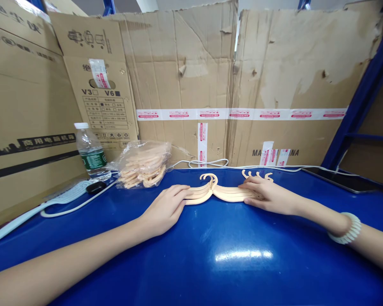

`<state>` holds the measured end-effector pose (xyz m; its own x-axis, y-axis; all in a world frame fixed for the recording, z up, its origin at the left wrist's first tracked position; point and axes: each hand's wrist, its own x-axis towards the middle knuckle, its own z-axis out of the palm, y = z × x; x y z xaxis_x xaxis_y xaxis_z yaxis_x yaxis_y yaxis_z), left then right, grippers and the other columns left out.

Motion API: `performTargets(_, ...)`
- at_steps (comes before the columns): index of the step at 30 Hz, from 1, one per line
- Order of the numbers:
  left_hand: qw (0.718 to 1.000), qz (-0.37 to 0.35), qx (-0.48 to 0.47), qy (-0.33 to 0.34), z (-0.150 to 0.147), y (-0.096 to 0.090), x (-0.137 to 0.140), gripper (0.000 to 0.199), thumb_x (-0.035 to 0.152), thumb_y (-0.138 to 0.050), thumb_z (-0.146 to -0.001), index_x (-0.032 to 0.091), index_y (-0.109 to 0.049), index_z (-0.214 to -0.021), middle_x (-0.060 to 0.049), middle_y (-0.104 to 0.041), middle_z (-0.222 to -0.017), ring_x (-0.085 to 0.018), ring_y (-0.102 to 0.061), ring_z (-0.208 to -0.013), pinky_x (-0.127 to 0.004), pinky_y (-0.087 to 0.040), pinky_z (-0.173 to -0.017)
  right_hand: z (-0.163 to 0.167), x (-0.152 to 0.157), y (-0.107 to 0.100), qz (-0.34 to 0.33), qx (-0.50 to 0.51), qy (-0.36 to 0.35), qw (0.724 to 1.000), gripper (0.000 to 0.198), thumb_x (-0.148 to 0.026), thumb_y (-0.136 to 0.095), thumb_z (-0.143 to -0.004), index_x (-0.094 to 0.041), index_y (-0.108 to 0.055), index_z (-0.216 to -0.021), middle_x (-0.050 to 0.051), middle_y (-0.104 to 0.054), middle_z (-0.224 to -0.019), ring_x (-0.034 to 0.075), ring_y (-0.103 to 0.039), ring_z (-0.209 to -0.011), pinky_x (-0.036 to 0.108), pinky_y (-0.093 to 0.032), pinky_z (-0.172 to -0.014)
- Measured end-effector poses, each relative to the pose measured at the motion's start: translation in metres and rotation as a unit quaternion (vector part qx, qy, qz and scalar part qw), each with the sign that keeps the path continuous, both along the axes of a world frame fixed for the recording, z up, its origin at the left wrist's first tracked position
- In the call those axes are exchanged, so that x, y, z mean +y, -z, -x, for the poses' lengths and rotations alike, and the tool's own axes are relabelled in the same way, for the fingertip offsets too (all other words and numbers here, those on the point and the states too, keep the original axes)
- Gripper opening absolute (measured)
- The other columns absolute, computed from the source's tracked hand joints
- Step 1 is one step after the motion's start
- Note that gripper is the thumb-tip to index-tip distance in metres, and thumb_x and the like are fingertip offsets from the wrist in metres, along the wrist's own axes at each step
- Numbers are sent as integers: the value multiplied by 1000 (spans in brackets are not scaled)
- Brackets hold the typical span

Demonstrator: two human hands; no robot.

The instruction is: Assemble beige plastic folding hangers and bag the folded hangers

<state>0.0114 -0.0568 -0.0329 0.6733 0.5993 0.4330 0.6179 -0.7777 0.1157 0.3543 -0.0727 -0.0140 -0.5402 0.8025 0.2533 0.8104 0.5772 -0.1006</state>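
Several cream plastic clothes hangers (230, 194) lie together on the blue table, their hooks pointing to the far side. My left hand (166, 207) is closed over the left ends of these hangers. On their right arms, my right hand (268, 194) grips with thumb in front and fingers over the top; a pale coiled band circles that wrist. Just behind my right hand, more hanger hooks (246, 173) stick out, their bodies mostly hidden by the hand. The hanger tips inside both hands are hidden too.
A clear bag of hangers (143, 163) lies at the back left, beside a water bottle (91, 153). Left of it are a light-blue fly swatter (64, 192) and a black object (96, 187). Cardboard (178, 85) walls the back; a white cable (207, 164) and dark tablet (341, 179) lie before it.
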Motion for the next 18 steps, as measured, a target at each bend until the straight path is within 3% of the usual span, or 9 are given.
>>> performTargets(18, 1000, -16, -4, -6, 0, -1, -3, 34, 12, -39, -91, 20, -54, -121, -11, -51, -137, -27, -49, -126, -48, -43, -104, 3, -2, -4, 15, -2, -4, 1000, 50, -51, -47, -91, -15, -59, -124, 15, -58, -111, 29, -57, -101, 46, -47, -90)
